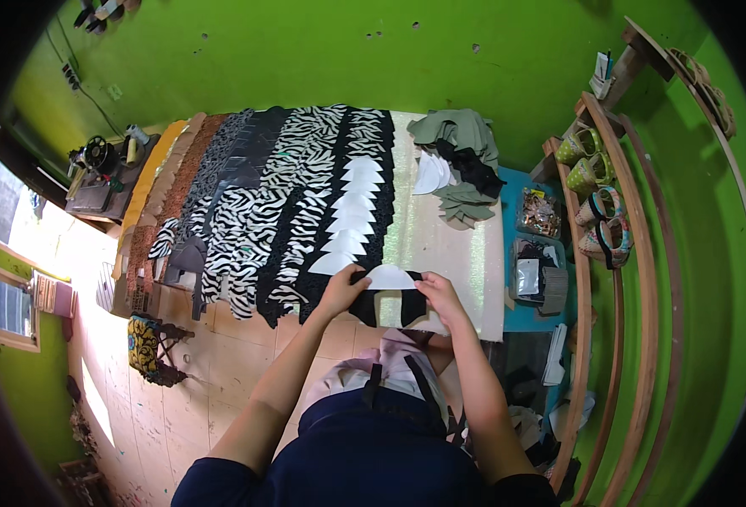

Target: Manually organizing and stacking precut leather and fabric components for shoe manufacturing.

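Between my hands, at the table's near edge, is a black cut-out fabric piece (413,311) with a white half-moon piece (390,277) lying along its top. My left hand (344,292) pinches the left end of the two pieces, and my right hand (440,297) pinches the right end. Just beyond my left hand, a row of overlapping white half-moon pieces (352,221) runs away from me over black fabric pieces (379,190). Zebra-striped fabric pieces (250,224) lie to the left of that row.
Grey-green fabric pieces (453,131) and more white half-moons (432,173) lie at the far right of the table (474,279). Plastic containers (539,211) sit beside it, near a wooden rack (584,253) with sandals. A sewing machine (98,160) and a stool (149,346) are at left.
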A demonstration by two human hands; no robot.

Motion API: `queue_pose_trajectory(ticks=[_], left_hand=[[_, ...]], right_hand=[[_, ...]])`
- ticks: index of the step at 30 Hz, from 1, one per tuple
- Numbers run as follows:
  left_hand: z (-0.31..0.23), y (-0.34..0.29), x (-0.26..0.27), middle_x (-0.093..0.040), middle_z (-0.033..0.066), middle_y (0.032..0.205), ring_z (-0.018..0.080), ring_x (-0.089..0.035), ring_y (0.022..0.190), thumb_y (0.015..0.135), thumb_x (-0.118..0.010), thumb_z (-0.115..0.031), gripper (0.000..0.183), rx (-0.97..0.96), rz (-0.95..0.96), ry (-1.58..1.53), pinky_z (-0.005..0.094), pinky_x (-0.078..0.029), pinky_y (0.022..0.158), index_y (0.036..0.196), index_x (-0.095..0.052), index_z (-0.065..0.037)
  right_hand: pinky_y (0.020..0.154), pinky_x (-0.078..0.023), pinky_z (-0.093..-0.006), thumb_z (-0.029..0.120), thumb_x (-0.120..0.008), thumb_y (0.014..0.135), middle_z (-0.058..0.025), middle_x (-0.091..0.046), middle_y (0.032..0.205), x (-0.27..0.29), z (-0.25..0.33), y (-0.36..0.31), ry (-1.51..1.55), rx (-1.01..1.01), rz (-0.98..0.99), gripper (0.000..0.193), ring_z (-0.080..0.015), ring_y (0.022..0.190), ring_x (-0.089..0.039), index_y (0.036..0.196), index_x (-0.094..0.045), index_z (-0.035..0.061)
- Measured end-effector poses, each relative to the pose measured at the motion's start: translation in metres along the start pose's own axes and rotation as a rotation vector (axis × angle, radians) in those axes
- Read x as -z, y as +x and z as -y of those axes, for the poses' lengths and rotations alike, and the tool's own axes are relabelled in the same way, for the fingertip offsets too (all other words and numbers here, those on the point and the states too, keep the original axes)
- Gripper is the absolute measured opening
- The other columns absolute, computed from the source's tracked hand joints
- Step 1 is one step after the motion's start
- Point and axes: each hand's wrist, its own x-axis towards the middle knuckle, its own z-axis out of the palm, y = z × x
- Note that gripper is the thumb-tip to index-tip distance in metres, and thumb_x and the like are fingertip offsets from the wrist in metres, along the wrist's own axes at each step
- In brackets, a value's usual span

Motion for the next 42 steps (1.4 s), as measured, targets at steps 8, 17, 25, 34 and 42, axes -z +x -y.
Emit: queue_pose_trajectory(ticks=[8, 17, 25, 34, 42], left_hand=[[0.028, -0.022, 0.062, -0.059, 0.0183, 0.099, 0.0277, -0.058, 0.093, 0.078, -0.064, -0.015, 0.04, 0.06, -0.195, 0.071, 0.0338, -0.045, 0.08, 0.114, -0.048, -0.005], [0.022, -0.031, 0.062, -0.046, 0.0196, 0.124, 0.0348, -0.045, 0.112, 0.078, -0.057, -0.012, 0.043, -0.277, -0.479, 0.649, 0.0412, -0.037, 0.094, 0.118, -0.048, 0.0], [0.046, -0.045, 0.008, -0.03, 0.0139, 0.141, 0.0293, -0.028, 0.13, 0.082, -0.049, -0.028, 0.056, -0.206, -0.308, 1.019, 0.0479, -0.019, 0.105, 0.13, -0.039, -0.002], [-0.016, 0.014, -0.045, -0.032, 0.0267, 0.134, 0.0416, -0.032, 0.125, 0.077, -0.049, -0.013, 0.052, -0.234, -0.252, 0.722, 0.051, -0.026, 0.101, 0.128, -0.041, -0.004], [-0.093, 0.124, -0.106, -0.043, 0.0221, 0.123, 0.0355, -0.043, 0.115, 0.076, -0.054, -0.011, 0.043, -0.454, -0.13, 0.574, 0.0427, -0.036, 0.095, 0.117, -0.046, -0.001]], right_hand=[[0.073, -0.044, -0.0243, 0.014, -0.058, 0.085, -0.0118, -0.064, 0.092, -0.071, -0.049, 0.043, -0.305, 0.219, -0.103, 0.027, -0.0138, 0.083, -0.059, 0.104, -0.055, -0.0038], [0.104, -0.026, -0.0448, 0.019, -0.052, 0.085, -0.0203, -0.026, 0.141, -0.111, -0.04, 0.033, -1.215, 0.725, -0.204, 0.055, -0.0323, 0.13, -0.029, 0.133, -0.033, -0.0003], [0.106, -0.014, -0.0535, 0.04, -0.045, 0.087, -0.005, -0.025, 0.145, -0.107, -0.061, 0.027, -1.601, 0.652, 0.012, 0.061, -0.021, 0.133, -0.023, 0.136, -0.031, 0.0075], [0.105, -0.013, -0.057, 0.021, -0.054, 0.078, -0.0165, -0.022, 0.144, -0.055, -0.019, 0.039, -1.366, 0.647, -0.063, 0.053, -0.0382, 0.133, -0.016, 0.128, -0.043, 0.0093], [0.098, -0.026, -0.0501, 0.029, -0.057, 0.081, -0.0166, -0.048, 0.113, 0.097, 0.078, 0.102, -1.297, 0.647, -1.014, 0.04, -0.0346, 0.115, -0.038, 0.11, -0.054, 0.0016]])
